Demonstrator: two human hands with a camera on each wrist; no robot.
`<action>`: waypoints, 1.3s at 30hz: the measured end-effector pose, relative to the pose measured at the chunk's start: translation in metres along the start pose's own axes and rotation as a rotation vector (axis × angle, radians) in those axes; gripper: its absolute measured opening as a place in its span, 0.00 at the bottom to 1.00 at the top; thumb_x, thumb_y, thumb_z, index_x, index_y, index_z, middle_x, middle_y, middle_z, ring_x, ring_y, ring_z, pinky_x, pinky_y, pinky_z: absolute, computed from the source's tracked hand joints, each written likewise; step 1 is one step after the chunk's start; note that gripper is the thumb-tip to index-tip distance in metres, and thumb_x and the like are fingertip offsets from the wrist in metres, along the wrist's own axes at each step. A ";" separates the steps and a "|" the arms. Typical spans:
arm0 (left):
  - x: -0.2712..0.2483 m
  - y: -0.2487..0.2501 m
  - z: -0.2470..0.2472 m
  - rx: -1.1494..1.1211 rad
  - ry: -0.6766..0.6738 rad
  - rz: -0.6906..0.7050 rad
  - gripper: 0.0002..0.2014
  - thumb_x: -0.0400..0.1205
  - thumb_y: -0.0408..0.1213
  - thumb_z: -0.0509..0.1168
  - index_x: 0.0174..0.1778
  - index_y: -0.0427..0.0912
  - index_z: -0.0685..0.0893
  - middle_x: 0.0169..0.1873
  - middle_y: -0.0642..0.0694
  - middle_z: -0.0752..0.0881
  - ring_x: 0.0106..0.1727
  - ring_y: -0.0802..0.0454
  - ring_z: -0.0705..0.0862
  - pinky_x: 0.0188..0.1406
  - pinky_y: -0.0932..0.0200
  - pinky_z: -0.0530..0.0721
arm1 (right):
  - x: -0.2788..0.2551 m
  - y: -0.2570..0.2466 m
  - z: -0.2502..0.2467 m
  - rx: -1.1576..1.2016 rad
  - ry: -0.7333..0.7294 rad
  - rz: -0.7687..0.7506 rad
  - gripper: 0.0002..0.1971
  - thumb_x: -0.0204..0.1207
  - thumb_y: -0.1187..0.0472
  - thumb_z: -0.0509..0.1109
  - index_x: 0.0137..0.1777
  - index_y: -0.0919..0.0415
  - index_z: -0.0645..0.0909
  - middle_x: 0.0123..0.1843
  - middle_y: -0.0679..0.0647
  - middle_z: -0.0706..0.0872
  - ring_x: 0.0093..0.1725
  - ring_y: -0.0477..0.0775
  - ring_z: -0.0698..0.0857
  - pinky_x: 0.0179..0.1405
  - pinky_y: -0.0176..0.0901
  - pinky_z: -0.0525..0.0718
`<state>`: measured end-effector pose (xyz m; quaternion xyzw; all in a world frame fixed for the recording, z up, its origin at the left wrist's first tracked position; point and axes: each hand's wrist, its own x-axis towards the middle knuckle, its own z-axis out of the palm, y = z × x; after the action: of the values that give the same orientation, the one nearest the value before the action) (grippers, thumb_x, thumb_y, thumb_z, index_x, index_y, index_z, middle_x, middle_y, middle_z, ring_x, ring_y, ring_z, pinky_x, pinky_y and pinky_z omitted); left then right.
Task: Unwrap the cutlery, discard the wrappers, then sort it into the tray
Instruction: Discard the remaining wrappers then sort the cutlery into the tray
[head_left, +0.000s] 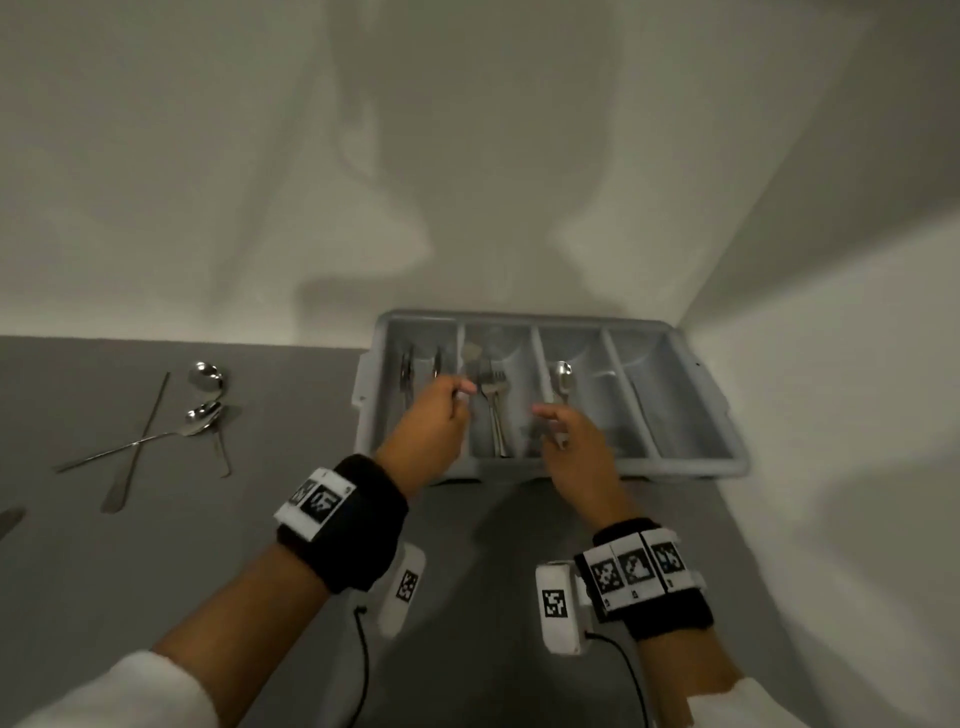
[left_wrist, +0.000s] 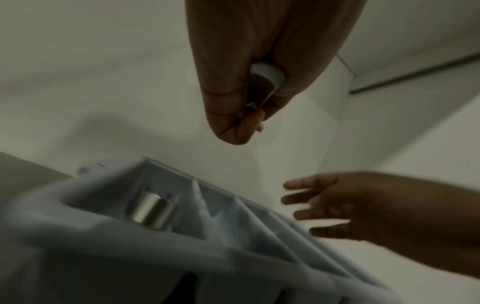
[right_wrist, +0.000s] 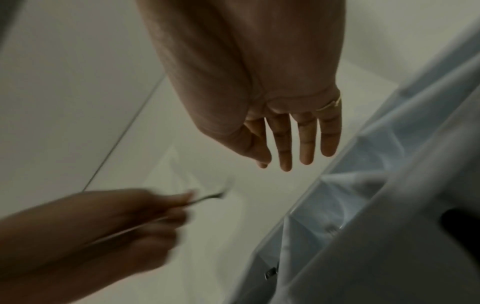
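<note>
Your count: 1 tray, 2 hands, loose cutlery on the surface.

You have 1 grey tray (head_left: 691, 415) with 4 compartments, 1 spoon (head_left: 563, 382) in the 3rd from your left and at least 2 forks (head_left: 492, 395) in the 2nd. On the surface (head_left: 156, 561) lie 2 spoons (head_left: 205, 410) and 1 knife (head_left: 136, 447). Your 2 hands (head_left: 434, 421) carry 2 wristbands (head_left: 345, 519).

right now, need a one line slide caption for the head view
Left hand holds a fork over the grey cutlery tray, right hand open beside it.
</note>
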<state>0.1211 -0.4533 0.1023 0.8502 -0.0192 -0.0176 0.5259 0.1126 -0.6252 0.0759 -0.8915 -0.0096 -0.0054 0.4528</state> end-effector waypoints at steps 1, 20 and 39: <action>0.010 0.000 0.015 0.039 -0.063 -0.009 0.13 0.85 0.28 0.50 0.62 0.35 0.73 0.38 0.40 0.79 0.34 0.46 0.78 0.28 0.69 0.78 | -0.013 0.003 -0.005 0.005 0.028 -0.032 0.17 0.76 0.73 0.62 0.64 0.62 0.77 0.65 0.57 0.80 0.65 0.52 0.78 0.69 0.45 0.75; -0.001 -0.033 0.035 0.276 -0.280 0.056 0.19 0.83 0.35 0.57 0.70 0.34 0.73 0.68 0.32 0.75 0.71 0.38 0.73 0.72 0.53 0.68 | -0.071 -0.003 0.030 0.022 -0.059 -0.006 0.14 0.77 0.71 0.62 0.58 0.60 0.83 0.51 0.51 0.85 0.52 0.47 0.83 0.57 0.31 0.77; -0.203 -0.226 -0.289 0.014 0.595 -0.402 0.18 0.80 0.25 0.58 0.36 0.55 0.80 0.47 0.48 0.87 0.49 0.65 0.84 0.55 0.62 0.77 | -0.023 -0.190 0.336 -0.309 -0.532 -0.187 0.09 0.76 0.61 0.65 0.51 0.64 0.83 0.51 0.61 0.88 0.54 0.62 0.85 0.51 0.44 0.79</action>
<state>-0.0642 -0.0836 0.0306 0.8084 0.3025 0.1277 0.4886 0.0858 -0.2421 0.0308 -0.9151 -0.2086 0.1848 0.2913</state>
